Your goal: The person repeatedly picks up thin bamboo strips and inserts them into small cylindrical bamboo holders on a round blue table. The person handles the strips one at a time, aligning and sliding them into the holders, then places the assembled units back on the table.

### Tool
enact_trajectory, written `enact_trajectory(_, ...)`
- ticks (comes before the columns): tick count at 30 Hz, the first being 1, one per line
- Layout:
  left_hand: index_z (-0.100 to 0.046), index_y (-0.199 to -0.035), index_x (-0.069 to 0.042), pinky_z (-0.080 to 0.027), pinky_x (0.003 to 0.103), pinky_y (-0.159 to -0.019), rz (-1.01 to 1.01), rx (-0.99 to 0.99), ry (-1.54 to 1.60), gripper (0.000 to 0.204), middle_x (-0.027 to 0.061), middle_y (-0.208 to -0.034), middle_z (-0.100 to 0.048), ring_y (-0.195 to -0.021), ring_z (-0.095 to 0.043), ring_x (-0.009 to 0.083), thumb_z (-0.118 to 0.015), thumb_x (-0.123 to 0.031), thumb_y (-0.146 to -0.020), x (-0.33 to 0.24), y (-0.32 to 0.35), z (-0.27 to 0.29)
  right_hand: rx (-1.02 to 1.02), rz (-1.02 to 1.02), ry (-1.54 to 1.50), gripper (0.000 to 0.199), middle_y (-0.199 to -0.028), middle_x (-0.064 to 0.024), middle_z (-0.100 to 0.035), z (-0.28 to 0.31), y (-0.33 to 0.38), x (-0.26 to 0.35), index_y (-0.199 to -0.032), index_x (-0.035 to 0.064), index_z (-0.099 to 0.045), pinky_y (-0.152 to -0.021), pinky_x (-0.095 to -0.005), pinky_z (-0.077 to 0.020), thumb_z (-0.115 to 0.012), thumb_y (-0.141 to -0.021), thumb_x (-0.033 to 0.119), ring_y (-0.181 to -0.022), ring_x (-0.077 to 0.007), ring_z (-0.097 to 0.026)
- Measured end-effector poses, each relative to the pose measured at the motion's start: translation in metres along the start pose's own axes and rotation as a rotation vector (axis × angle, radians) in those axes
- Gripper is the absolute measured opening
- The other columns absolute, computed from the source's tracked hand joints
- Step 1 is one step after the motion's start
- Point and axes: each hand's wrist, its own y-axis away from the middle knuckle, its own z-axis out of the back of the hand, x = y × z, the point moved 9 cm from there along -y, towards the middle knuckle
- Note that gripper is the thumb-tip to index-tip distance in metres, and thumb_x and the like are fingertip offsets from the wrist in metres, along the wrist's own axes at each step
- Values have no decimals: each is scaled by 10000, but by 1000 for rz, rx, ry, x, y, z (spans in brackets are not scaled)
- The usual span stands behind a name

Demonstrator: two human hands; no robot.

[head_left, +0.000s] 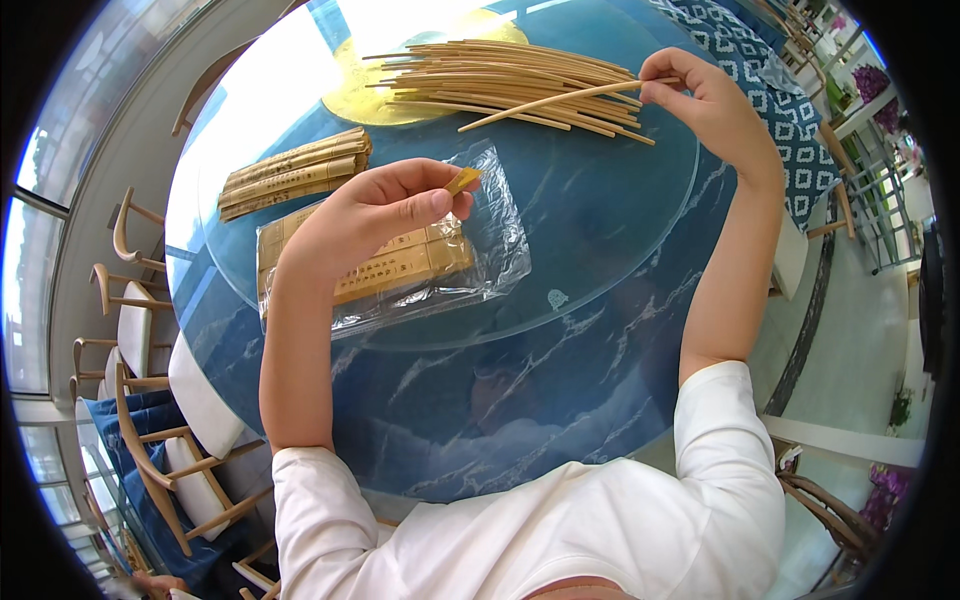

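My left hand point(375, 212) pinches a small tan paper sleeve point(463, 181) between thumb and fingers, above a clear plastic bag point(492, 232) holding a stack of tan paper sleeves point(405, 262). My right hand point(700, 100) grips the end of a bare wooden chopstick point(545, 103), which lies slanted across a pile of several loose chopsticks point(500, 75). The pile rests on the glass turntable point(600, 230) of a round blue marble table point(500, 420). A second bundle of paper sleeves point(295, 172) lies at the left of the turntable.
A yellow disc point(355, 90) sits under the chopstick pile at the far side. Wooden chairs with white cushions point(205, 385) ring the table on the left. A blue patterned cloth point(770, 70) lies at the far right, with more chairs beyond it.
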Motion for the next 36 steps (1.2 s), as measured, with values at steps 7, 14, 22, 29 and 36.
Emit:
enact_trajectory(7,-703,-1373,-14,-566,349,-1047,-61,-36,-33,524,102,-1187,-768,-1167,-721,195,-736,-420,-1043,-10,-5,5,-257,193,-277,255,-1082,-55,-743,115,70,16,-1302,10,-725,-1004,-266,-527,-647,-1099,143,-1011,-126,-696)
enact_trajectory(14,-701,-1368,-8,-564,357,-1058,-64,-50,-25,530,106,-1184,-762,-1160,-720,197,-756,-414,-1032,-8,-5,5,-148,362,-342,221,-1068,-98,-719,114,80,42,-1265,-9,-710,-977,-290,-504,-581,-1122,99,-952,-129,-649)
enact_trajectory(22,-700,-1365,-2,-559,342,-1052,-52,-78,1,529,106,-1179,-759,-1155,-715,195,-781,-393,-1018,-6,-2,4,-121,396,-257,223,-1049,-92,-710,110,76,50,-1267,2,-715,-992,-296,-501,-572,-1125,96,-941,-131,-648)
enact_trajectory(29,-700,-1368,-3,-554,342,-1054,-69,-50,53,508,102,-1199,-759,-1163,-711,195,-807,-339,-1003,-8,-1,2,-140,275,-241,198,-983,-77,-698,109,79,47,-1226,18,-722,-1154,-414,-447,-591,-1111,111,-995,-146,-649)
enact_trajectory(36,-699,-1386,-13,-581,335,-1015,-25,-56,10,498,99,-1205,-761,-1162,-713,184,-844,-260,-978,-8,-2,3,-84,368,-242,204,-1037,-87,-696,96,76,64,-1242,5,-709,-1133,-373,-463,-572,-1122,99,-945,-132,-647)
